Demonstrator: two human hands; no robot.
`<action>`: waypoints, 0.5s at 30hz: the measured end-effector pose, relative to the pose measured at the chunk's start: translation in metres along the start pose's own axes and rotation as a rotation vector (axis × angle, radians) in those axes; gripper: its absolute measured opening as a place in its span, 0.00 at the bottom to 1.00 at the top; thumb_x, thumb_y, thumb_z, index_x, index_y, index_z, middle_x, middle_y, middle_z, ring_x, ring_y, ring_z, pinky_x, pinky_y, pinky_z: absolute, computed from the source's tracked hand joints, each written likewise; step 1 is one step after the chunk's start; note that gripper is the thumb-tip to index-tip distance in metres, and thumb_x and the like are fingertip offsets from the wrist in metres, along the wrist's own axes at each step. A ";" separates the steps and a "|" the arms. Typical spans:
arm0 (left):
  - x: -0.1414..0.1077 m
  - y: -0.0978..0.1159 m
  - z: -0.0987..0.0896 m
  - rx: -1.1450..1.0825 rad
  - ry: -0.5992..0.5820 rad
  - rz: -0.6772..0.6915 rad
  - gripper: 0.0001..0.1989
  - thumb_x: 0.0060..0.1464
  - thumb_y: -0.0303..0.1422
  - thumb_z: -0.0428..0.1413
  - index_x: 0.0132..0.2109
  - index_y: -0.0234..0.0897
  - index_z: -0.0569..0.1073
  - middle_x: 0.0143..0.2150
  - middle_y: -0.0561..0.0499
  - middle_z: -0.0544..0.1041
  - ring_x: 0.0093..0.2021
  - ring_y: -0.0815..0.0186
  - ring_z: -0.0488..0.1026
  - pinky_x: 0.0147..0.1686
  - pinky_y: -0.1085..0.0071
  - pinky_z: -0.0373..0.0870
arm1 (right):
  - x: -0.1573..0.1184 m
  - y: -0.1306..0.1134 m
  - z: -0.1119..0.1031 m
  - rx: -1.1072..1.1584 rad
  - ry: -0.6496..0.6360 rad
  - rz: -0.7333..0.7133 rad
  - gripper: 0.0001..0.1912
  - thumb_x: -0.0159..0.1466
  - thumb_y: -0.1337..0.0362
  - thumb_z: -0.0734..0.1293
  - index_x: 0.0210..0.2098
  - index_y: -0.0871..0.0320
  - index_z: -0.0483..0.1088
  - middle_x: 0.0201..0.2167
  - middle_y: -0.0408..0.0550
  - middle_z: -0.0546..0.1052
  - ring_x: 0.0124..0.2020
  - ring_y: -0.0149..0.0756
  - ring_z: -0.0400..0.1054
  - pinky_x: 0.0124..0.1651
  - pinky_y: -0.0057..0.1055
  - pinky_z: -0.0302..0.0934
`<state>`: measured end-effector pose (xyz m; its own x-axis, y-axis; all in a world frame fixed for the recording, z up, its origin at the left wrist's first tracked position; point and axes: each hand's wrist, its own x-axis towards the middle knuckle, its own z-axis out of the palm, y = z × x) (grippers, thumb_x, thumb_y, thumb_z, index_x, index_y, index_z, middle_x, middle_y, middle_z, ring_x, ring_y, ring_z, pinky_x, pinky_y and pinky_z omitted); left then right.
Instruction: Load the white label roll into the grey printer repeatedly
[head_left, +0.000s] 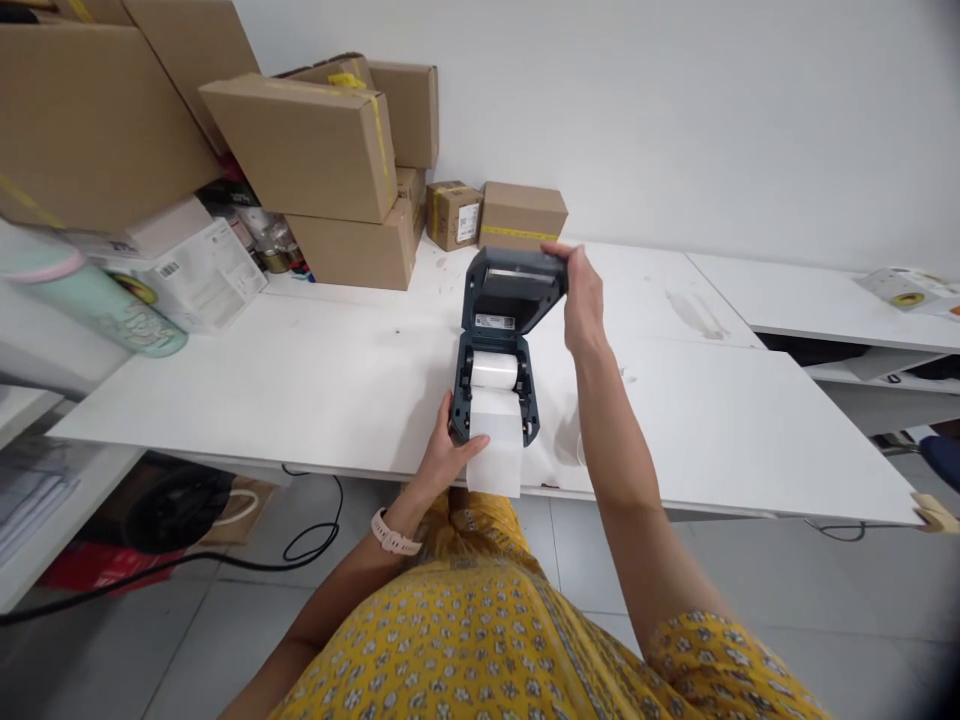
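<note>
Printer (532, 402) Opened Up, Paper Strip Laid Across Its Front

The dark machine sits on a white table (337, 385), close to the table's front edge, between two bare hands. The right hand (585, 300) grips the lid (517, 303) at its upper right corner, with the lid tilted up on its rear hinge. In the base lies a white paper roll (493, 370), set crosswise; a strip (499, 465) appears to run from it, over the front lip and past the table edge. The left hand (442, 452) is closed about the base's front left corner, thumb on the strip; how firmly it presses cannot be told.

The step in hand looks to be setting the paper's path beneath the raised lid. Whether the lid is rising or falling, this single view does not show. Lowering it would call for a steady right hand, a strip lying straight and a left thumb clear of the closing rim.
</note>
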<state>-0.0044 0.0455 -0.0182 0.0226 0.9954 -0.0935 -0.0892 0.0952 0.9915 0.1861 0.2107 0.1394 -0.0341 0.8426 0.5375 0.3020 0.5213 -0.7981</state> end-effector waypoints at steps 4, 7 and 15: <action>-0.001 -0.003 0.000 0.019 -0.024 0.048 0.57 0.50 0.49 0.66 0.75 0.44 0.40 0.76 0.39 0.52 0.73 0.52 0.57 0.69 0.56 0.60 | -0.113 -0.015 0.001 -0.077 0.031 -0.006 0.23 0.73 0.47 0.53 0.57 0.43 0.70 0.62 0.45 0.71 0.70 0.45 0.59 0.74 0.51 0.48; -0.002 -0.001 -0.002 0.013 -0.048 0.054 0.61 0.46 0.51 0.68 0.75 0.44 0.40 0.76 0.38 0.52 0.74 0.50 0.56 0.71 0.55 0.57 | -0.172 -0.005 0.010 -0.169 0.004 0.105 0.21 0.71 0.51 0.57 0.60 0.41 0.68 0.67 0.44 0.67 0.73 0.45 0.54 0.74 0.56 0.48; 0.017 0.034 0.004 -0.016 0.096 -0.036 0.45 0.58 0.51 0.58 0.74 0.45 0.47 0.77 0.45 0.50 0.76 0.51 0.51 0.71 0.55 0.57 | -0.199 0.021 0.026 -0.200 0.081 0.219 0.15 0.70 0.54 0.58 0.48 0.48 0.73 0.69 0.46 0.63 0.77 0.44 0.40 0.73 0.60 0.45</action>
<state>-0.0030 0.0653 0.0145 -0.0695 0.9879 -0.1384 -0.1060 0.1306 0.9857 0.1745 0.0575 0.0092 0.1266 0.9143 0.3846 0.4756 0.2843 -0.8325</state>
